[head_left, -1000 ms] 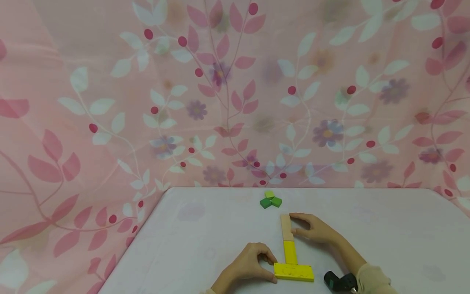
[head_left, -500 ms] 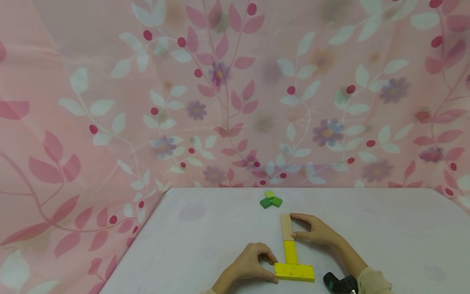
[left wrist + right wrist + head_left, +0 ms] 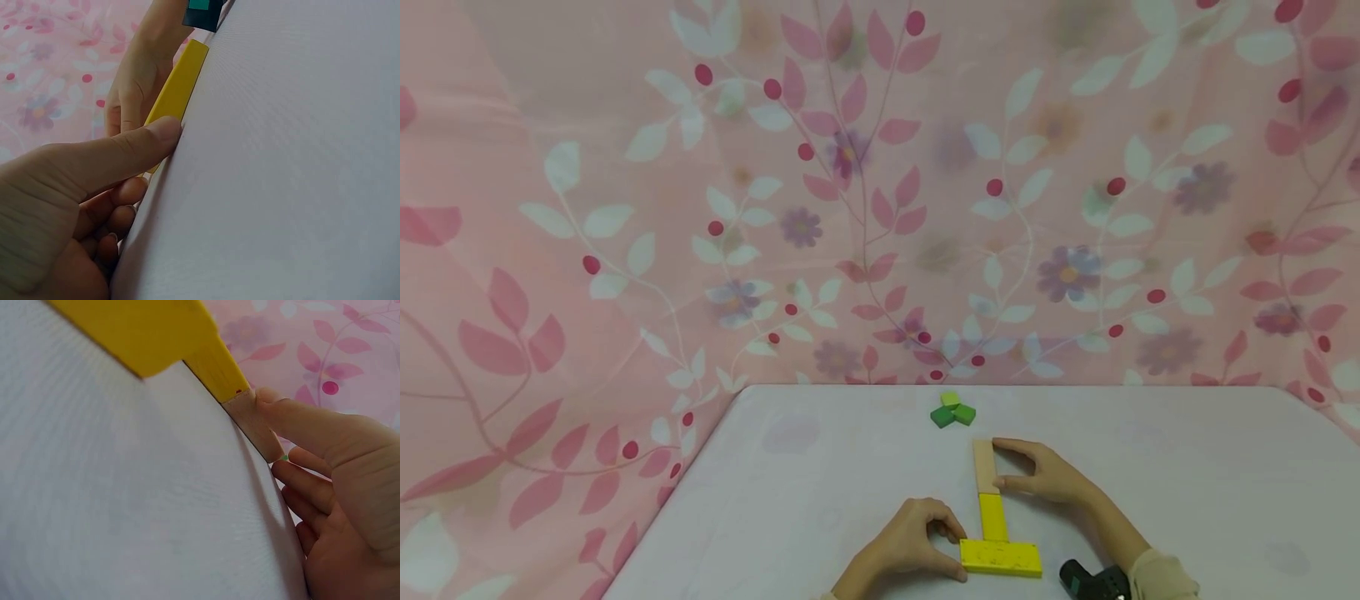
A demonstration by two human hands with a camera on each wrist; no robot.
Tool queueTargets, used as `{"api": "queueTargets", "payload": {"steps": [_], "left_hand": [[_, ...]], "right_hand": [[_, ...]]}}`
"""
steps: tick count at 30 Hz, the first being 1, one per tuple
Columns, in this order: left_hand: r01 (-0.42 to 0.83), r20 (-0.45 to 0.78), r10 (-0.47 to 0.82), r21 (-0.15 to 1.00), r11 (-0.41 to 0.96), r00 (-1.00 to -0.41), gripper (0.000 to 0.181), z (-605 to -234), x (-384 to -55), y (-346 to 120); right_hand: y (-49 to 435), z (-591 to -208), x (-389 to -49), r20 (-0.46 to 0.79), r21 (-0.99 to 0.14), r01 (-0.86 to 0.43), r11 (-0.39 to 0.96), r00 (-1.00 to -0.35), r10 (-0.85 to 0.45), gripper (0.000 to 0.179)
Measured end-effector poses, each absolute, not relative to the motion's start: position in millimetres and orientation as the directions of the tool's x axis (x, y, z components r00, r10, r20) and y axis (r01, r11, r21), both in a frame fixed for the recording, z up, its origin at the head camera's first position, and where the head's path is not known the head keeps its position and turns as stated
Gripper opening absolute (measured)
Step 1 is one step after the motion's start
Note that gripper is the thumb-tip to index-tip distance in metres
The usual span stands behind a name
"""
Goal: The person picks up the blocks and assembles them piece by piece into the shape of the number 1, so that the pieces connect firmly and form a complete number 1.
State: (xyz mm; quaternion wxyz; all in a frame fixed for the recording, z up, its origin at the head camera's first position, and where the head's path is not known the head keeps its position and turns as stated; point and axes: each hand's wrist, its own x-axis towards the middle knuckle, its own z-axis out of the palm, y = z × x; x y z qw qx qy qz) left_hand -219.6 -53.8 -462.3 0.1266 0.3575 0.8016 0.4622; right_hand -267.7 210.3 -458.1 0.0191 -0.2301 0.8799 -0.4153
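Note:
On the table, a yellow rectangular block lies crosswise near the front. A second, narrower yellow block runs back from it, and a plain wooden block continues that line. Together they form an upside-down T. My left hand pinches the left end of the crosswise block, thumb in front and fingers behind; the left wrist view shows the thumb on its face. My right hand holds the wooden block from its right side, thumb near the seam and index finger by the far end.
Farther back sit a light green block, a dark green block and a mid-green block, bunched together. A black device is at the right wrist. A pink floral curtain hangs behind the white table.

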Motion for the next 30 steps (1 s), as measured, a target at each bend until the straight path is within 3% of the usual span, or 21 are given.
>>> {"api": "queueTargets", "payload": {"steps": [9, 18, 25, 30], "left_hand": [[0.479, 0.15, 0.694, 0.822, 0.307, -0.704, 0.028, -462, -219, -54], [0.477, 0.157, 0.692, 0.828, 0.297, -0.704, 0.028, -465, -220, -54], [0.489, 0.165, 0.699, 0.822, 0.293, -0.696, 0.028, -465, -220, -54], [0.486, 0.165, 0.697, 0.824, 0.293, -0.698, 0.029, -465, -221, -54]], "right_hand": [[210, -459, -269, 0.151, -0.752, -0.371, 0.545, -0.901, -0.406, 0.065], [211, -447, -284, 0.211, -0.732, -0.429, 0.529, -0.881, -0.423, 0.053], [207, -446, -303, 0.267, -0.702, -0.439, 0.56, -0.892, -0.365, 0.044], [202, -445, -314, 0.241, -0.707, -0.393, 0.588, -0.915, -0.323, 0.043]]}}
